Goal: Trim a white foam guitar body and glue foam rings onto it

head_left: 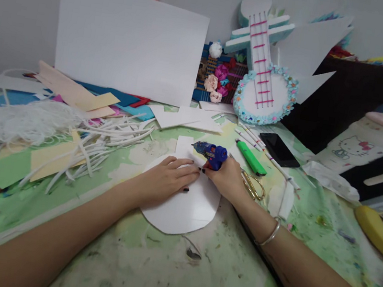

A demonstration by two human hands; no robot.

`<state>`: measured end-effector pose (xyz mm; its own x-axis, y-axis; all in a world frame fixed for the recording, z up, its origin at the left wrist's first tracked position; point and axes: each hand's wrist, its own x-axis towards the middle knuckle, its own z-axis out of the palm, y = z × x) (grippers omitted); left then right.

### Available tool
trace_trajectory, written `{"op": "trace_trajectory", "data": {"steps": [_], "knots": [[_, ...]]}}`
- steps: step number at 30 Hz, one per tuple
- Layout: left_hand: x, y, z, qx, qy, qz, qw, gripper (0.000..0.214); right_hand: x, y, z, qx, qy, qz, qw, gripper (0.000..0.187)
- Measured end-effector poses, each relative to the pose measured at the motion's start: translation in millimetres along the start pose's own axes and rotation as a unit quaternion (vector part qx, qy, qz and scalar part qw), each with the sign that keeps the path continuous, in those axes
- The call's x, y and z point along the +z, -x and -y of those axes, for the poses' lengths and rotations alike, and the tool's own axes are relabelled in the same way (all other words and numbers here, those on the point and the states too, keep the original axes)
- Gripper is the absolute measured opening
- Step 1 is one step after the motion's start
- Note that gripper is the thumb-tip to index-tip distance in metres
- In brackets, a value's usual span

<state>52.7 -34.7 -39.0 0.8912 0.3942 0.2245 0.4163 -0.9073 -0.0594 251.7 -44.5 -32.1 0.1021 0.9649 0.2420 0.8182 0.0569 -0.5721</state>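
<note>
A rounded white board (184, 212) with a narrow tab at its far end lies flat before me. My left hand (169, 181) rests on it, palm down with the fingers stretched out to the right. My right hand (224, 178) grips a blue hot glue gun (213, 154), whose nozzle points left above the base of the tab. The two hands nearly meet over the board. Just right of my right hand lie gold-handled scissors (253, 186), partly hidden by it, and a green box cutter (251, 158).
White strips (104, 142) and a tangle of white string (24, 119) cover the left side. A large white board (127, 41) leans on the wall beside a decorated model instrument (265, 90). To the right are a black phone (279, 149) and a cartoon-printed cup (355, 140).
</note>
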Motion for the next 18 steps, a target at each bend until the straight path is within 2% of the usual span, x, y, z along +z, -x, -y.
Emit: {"op": "trace_trajectory", "data": {"steps": [13,18], "knots": [[-4.5,4.0,-8.4,0.014,0.053,0.035,0.998,0.06,-4.2,0.6,4.6,0.021,0.028,0.001,0.999,0.017],[-4.9,4.3,-8.6,0.012,0.06,0.039,0.997,0.061,-4.9,0.3,4.1,0.021,0.019,0.01,1.0,0.016]]}}
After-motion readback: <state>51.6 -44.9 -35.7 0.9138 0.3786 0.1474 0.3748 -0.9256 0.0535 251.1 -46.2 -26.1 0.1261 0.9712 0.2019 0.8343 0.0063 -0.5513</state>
